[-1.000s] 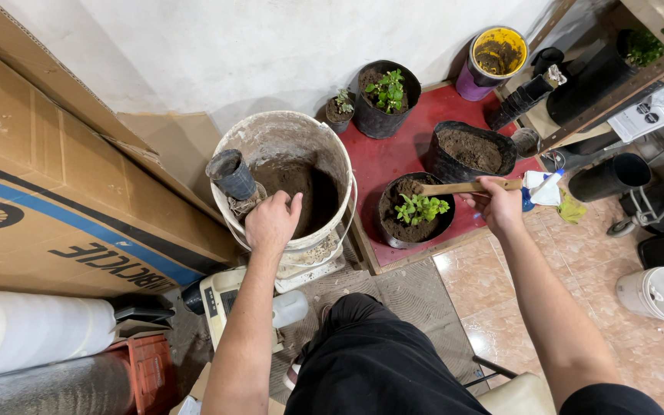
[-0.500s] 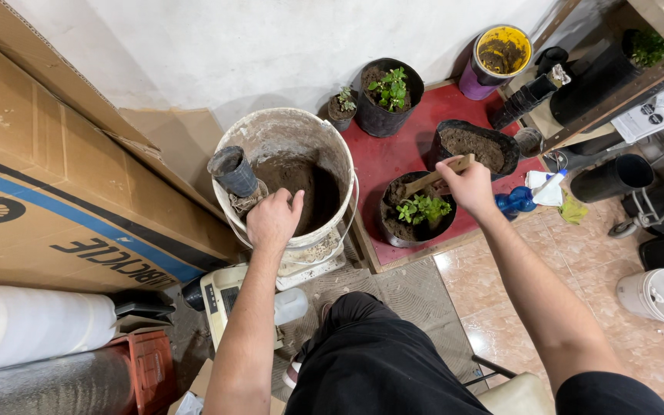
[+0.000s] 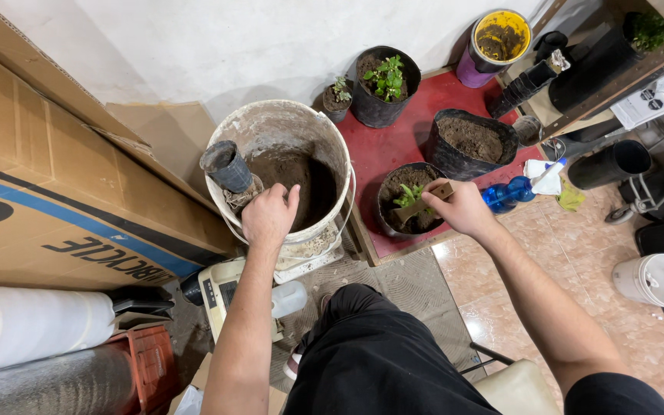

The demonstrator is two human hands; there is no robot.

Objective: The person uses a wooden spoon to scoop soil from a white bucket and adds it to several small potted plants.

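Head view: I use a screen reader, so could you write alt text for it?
Seen from above, a seated person's right hand works a wooden tool into the soil of a black pot with a seedling, while the left hand rests on the rim of a white bucket of soil.

1. A large brown cardboard box fills the left side of the frame, leaning against the white wall; a blue stripe runs slantwise across its face, with black lettering below and part of a black wheel drawing at the far left edge.
2. A white printed sheet with black round marks lies at the upper right, on the wooden shelf.
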